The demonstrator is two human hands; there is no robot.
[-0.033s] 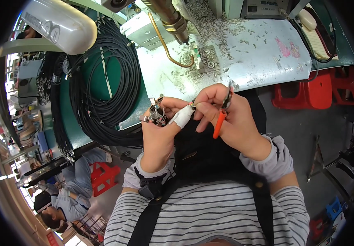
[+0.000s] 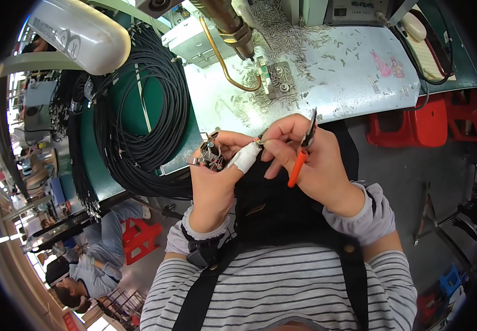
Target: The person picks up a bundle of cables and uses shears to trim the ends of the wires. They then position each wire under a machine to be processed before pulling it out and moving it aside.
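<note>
Black cables lay coiled upper left, metal pins scattered top centre. Left grip curled closed round connectors; right grip pinched a tiny, finger-hidden part mid-frame and held cutters, tilted slightly higher than earlier.

orange handle, black cables, striped shirt

We get bright, even light: sheen on the plate beyond our right hand, a glaring lamp far left of it, edges bending into black.
</note>
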